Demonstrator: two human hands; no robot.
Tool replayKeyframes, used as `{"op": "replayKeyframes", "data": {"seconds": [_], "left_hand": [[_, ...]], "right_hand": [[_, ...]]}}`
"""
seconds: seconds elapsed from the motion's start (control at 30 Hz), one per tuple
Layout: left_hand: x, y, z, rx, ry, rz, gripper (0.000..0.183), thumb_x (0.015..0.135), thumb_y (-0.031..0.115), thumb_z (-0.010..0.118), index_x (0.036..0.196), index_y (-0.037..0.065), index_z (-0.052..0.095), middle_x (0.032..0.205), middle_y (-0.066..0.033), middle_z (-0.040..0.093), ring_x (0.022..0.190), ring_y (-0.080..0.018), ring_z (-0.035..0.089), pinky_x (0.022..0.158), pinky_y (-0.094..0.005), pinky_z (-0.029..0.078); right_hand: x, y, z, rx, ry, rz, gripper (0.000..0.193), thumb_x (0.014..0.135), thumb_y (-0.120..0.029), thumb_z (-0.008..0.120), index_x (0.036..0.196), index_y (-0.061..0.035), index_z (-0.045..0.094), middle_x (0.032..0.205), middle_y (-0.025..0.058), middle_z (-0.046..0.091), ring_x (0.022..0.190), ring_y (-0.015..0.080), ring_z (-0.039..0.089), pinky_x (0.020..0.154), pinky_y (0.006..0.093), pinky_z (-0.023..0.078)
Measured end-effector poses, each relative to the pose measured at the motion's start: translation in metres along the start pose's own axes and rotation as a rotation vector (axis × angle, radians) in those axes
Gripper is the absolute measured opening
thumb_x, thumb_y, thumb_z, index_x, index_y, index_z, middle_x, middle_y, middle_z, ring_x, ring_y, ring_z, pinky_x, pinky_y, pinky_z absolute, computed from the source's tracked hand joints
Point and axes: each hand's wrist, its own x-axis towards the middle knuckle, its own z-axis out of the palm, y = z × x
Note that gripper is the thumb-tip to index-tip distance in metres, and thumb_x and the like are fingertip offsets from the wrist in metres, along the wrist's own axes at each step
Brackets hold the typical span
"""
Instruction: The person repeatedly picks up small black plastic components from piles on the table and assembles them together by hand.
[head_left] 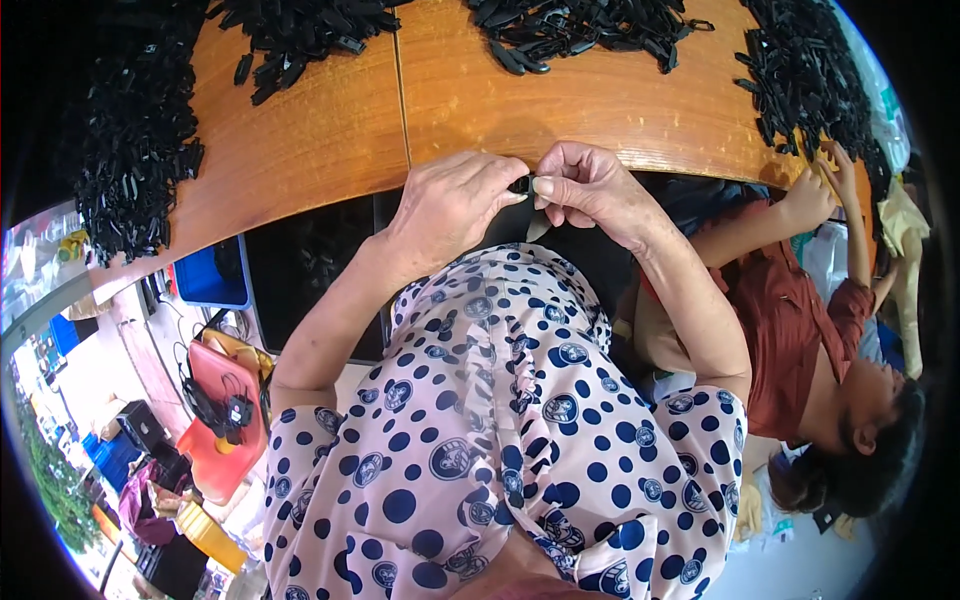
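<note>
A: Where is the work centred?

B: On a small black piece (520, 184), raised between the 2 hands just in front of the near edge of the wooden table (310, 140). Its finer details are too small for me to read from here.

A: State of each grip?

B: The left hand (448, 208) pinches the piece's left side between thumb and forefinger. The right hand (592, 195) has its thumb pressed against the forefinger at the opposite end, apparently nipping that end; its other fingers curl beneath. Just below them shows a pale pointed thing (538, 228), of a kind I cannot tell.

A: And the surroundings?

B: On the table lie 4 heaps of loose black parts (575, 30), well apart from the 2 hands. To the right, a co-worker in a red-brown shirt (785, 330) reaches toward the table's edge.

A: Which step is in hand?

B: In my judgement, close fingertip handling of 1 piece; whether it is fitting, trimming or checking, I cannot tell.

A: What does the next move call for?

B: Probably a firm left pinch to steady the piece, with small, controlled right-hand motion at its end.
</note>
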Motion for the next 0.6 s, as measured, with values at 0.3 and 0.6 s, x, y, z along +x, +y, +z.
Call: {"op": "replayKeyframes", "data": {"seconds": [0.3, 0.6], "left_hand": [[0.003, 0.009, 0.014, -0.751, 0.098, -0.491, 0.017, 0.083, 0.0, 0.061, 0.1, 0.001, 0.06, 0.09, -0.0064, 0.06, 0.072, -0.0138, 0.059, 0.062, -0.0248, 0.048], [-0.004, 0.012, 0.022, -1.287, 0.173, -0.658, 0.022, 0.085, 0.008, 0.062, 0.107, 0.005, 0.061, 0.123, -0.0076, 0.043, 0.069, -0.0061, 0.05, 0.057, -0.0151, 0.042]], "right_hand": [[0.005, 0.015, 0.006, 0.406, -0.304, -0.014, 0.055, 0.088, -0.043, 0.056, 0.123, -0.0044, 0.04, 0.104, 0.0134, 0.057, 0.08, 0.0218, 0.065, 0.049, 0.0214, 0.048], [0.002, 0.021, 0.01, 0.424, -0.539, -0.137, 0.059, 0.09, -0.052, 0.045, 0.128, -0.0061, 0.039, 0.105, 0.0152, 0.056, 0.086, 0.0237, 0.063, 0.049, 0.0218, 0.049]]}}
